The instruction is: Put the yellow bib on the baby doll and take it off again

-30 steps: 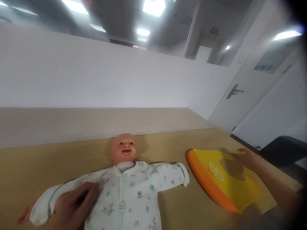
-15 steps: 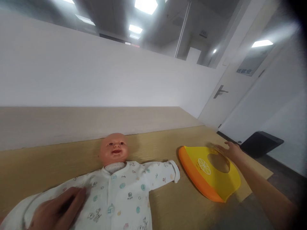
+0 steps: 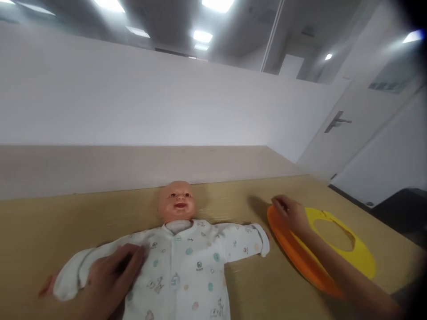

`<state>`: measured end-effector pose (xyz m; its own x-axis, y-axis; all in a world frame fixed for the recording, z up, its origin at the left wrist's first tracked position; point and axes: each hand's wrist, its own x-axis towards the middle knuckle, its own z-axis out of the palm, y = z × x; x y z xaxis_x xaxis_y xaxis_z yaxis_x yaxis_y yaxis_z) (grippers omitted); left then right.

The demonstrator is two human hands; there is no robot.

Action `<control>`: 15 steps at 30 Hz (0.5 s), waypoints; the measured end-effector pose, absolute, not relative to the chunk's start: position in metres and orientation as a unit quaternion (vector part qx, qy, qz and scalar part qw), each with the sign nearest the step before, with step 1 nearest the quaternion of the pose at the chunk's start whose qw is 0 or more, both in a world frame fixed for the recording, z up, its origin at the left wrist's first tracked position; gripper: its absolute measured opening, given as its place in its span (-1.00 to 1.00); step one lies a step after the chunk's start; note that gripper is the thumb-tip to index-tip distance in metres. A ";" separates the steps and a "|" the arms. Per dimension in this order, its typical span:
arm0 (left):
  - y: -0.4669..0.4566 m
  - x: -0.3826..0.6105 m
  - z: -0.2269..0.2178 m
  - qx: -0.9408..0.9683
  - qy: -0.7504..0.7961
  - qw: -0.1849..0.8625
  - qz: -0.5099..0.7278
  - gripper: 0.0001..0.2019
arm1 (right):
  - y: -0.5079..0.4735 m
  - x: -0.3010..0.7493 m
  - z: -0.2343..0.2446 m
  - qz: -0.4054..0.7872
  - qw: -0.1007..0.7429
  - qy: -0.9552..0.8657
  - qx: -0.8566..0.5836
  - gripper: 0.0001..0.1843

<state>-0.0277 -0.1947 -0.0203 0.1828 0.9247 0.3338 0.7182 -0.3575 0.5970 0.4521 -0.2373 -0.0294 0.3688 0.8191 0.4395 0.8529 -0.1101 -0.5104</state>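
A baby doll (image 3: 180,275) in a white printed top lies face up on the table. My left hand (image 3: 111,275) rests on the side of its chest near one arm. The fingers are loosely bent, with a gap between thumb and forefinger. To the right of the doll lies a yellow bib (image 3: 362,262) with an orange pocket (image 3: 305,264) along its left edge. My right hand (image 3: 292,215) is at the far end of this pocket with its fingers curled in at the edge. My forearm crosses over the bib and hides part of it.
The wooden table (image 3: 245,284) runs back to a raised pale ledge (image 3: 133,166) against a white wall. A door with a metal handle (image 3: 336,122) is at the right. Beyond the table's right edge stands a dark object (image 3: 405,209).
My right hand has moved left from the bib's neck opening to its orange pocket, and its fingers have curled. The pocket now shows wider. My left hand stays on the doll. The view has shifted.
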 end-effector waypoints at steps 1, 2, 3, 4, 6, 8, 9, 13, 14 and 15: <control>-0.195 -0.029 -0.018 0.760 0.548 0.157 0.314 -0.66 | -0.234 0.428 -0.029 -0.015 0.364 -0.595 -0.716 -0.71; -0.196 -0.029 -0.017 0.760 0.554 0.154 0.304 -0.66 | -0.232 0.404 -0.028 -0.002 0.374 -0.620 -0.690 -0.74; -0.196 -0.030 -0.016 0.754 0.563 0.146 0.306 -0.65 | -0.231 0.381 -0.025 0.010 0.388 -0.637 -0.666 -0.76; -0.197 -0.031 -0.015 0.747 0.570 0.137 0.313 -0.65 | -0.231 0.359 -0.023 0.030 0.396 -0.655 -0.642 -0.77; -0.198 -0.032 -0.016 0.746 0.569 0.128 0.323 -0.66 | -0.232 0.322 -0.016 0.067 0.412 -0.696 -0.584 -0.79; -0.200 -0.032 -0.016 0.756 0.556 0.135 0.318 -0.68 | -0.229 0.293 -0.011 0.106 0.395 -0.722 -0.558 -0.82; -0.201 -0.032 -0.016 0.762 0.550 0.140 0.312 -0.69 | -0.226 0.281 -0.009 0.129 0.389 -0.728 -0.550 -0.82; -0.203 -0.031 -0.014 0.769 0.541 0.140 0.309 -0.71 | -0.199 0.255 -0.011 0.265 0.378 -0.707 -0.535 -0.77; -0.203 -0.031 -0.014 0.771 0.539 0.139 0.309 -0.71 | -0.191 0.252 -0.014 0.286 0.382 -0.698 -0.534 -0.77; -0.203 -0.032 -0.014 0.772 0.537 0.138 0.310 -0.71 | -0.185 0.250 -0.016 0.301 0.384 -0.690 -0.534 -0.79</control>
<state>-0.0316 -0.2031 -0.0140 0.2307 0.9153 0.3301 0.7437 -0.3846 0.5468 0.2499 -0.1847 -0.0162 -0.1342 0.9688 0.2082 0.5068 0.2476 -0.8258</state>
